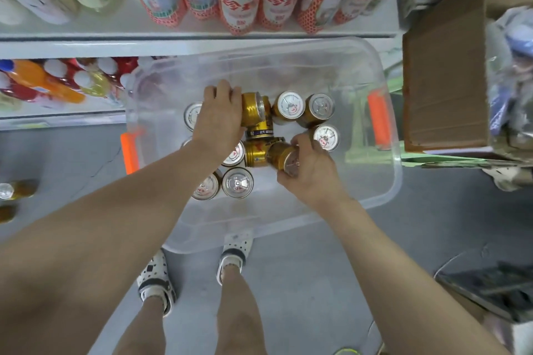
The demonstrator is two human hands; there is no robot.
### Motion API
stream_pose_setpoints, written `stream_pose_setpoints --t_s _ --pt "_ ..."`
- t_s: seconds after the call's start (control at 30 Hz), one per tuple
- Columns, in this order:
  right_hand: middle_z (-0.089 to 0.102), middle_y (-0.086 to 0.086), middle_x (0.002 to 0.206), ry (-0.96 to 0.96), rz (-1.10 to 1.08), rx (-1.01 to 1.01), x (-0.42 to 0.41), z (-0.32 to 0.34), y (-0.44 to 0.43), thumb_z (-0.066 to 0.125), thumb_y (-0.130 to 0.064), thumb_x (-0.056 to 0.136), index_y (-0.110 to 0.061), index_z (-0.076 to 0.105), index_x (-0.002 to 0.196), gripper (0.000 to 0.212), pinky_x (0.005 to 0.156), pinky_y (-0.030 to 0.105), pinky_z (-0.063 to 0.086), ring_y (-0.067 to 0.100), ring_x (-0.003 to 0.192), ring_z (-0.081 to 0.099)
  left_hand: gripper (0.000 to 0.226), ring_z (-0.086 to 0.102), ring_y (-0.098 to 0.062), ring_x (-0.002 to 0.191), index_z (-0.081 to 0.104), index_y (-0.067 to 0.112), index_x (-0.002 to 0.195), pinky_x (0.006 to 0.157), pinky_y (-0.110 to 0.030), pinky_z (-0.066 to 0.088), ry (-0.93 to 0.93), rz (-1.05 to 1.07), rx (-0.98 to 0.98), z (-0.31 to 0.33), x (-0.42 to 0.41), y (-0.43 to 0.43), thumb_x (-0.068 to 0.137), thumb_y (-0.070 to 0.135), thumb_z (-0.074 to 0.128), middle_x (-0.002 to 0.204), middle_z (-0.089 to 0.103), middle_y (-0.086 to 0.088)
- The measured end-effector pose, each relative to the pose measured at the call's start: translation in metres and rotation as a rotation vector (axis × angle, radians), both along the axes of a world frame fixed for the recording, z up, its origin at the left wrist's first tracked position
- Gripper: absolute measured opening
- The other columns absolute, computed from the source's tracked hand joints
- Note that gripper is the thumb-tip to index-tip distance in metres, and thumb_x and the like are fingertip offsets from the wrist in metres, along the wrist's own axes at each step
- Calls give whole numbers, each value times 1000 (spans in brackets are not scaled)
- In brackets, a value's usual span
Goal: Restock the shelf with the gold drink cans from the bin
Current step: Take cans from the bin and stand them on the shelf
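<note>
- At the far left, the bottles [43, 81] under the shelf [173, 37] edge are blurred. The nearest ones are veiled by the wall of the clear bin [288, 69].
- The bin sits on the floor below the shelf, and the gold cans are inside it. Several upright cans [290, 106] show their lids, while others are covered by the left forearm and hand, so they cannot be counted.
- The left hand [220, 118] reaches straight down into the bin, back of the hand up and fingers curled. It holds a tilted can [255, 108] at its thumb side. The fingertips and the contact itself are hidden.
- Between the hands, more gold cans lie on their sides, their labels too small to read.
- The right hand [311, 173] comes in from the lower right with the wrist bent inward. Its thumb and fingers are wrapped around a sideways can [281, 157], whose lid faces the camera.
- At the right, a cardboard box [444, 81] is cut off by the frame, and the things beside it are too blurred to name.
</note>
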State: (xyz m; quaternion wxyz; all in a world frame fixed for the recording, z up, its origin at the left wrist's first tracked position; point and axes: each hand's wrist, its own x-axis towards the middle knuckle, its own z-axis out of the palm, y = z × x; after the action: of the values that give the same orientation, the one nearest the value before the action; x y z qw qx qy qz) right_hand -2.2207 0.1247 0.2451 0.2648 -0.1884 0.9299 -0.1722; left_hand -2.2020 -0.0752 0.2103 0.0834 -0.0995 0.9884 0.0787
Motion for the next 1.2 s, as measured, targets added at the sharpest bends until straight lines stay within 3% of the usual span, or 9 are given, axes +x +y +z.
stream_pose_setpoints --t_s 0.17,0.33,0.53,0.67,0.77,0.87,1.03,1.1,1.2 --pt "47 10 122 -84 -208 -120 -14 -6 -3 71 -25 78 -19 39 137 67 82 28 40 31 101 56 72 46 -37 106 48 5 120 90 -43 42 20 14 125 -1 5 2 63 29 85 123 47 -18" --pt "44 0 117 -108 -228 -96 -26 -8 -3 81 -28 72 -19 41 133 73 80 23 36 24 102 55 65 55 -32 99 46 5 117 82 -39 44 126 155 417 21 15 -1 67 22 83 109 58 -14" --pt "50 -8 101 -157 -370 -160 -22 22 -4 78 -35 76 -17 46 127 63 81 22 35 18 101 54 81 54 -26 107 43 15 133 84 -34 44 166 307 577 77 48 -9 65 33 84 124 48 -7" --pt "59 -6 108 -195 -417 -275 -11 69 -12 69 -52 81 -24 44 128 60 84 28 44 17 100 58 83 51 -16 106 44 23 130 88 -28 40 129 429 680 126 82 -20 61 45 85 122 49 2" --pt "56 -10 104 -224 -423 -340 3 116 -27 64 -52 85 -27 44 129 55 69 16 44 13 91 58 78 54 -8 96 46 32 122 81 -27 40 111 510 777 169 109 -30 57 55 82 109 58 15" --pt "58 -10 113 -153 -344 -352 20 164 -43 64 -58 82 -38 47 120 46 82 26 43 14 102 57 76 56 -12 95 46 31 125 80 -28 41 157 522 781 209 135 -44 62 58 78 102 60 15" --pt "65 -9 104 -29 -218 -381 63 249 -82 67 -55 71 -44 44 111 48 77 41 55 22 88 64 68 59 -20 102 47 24 124 81 -29 42 299 506 683 278 182 -76 70 51 76 104 59 9" --pt "62 -8 110 -8 -154 -387 79 283 -100 65 -51 70 -41 41 117 54 81 41 54 20 93 62 63 58 -16 99 48 26 117 80 -30 44 336 498 674 306 203 -93 66 49 78 101 56 13" --pt "61 -7 110 52 -36 -422 100 333 -129 66 -42 74 -38 41 112 46 81 36 49 18 94 60 66 59 -15 101 52 25 115 84 -33 48 412 492 663 344 235 -119 61 48 81 109 60 7"
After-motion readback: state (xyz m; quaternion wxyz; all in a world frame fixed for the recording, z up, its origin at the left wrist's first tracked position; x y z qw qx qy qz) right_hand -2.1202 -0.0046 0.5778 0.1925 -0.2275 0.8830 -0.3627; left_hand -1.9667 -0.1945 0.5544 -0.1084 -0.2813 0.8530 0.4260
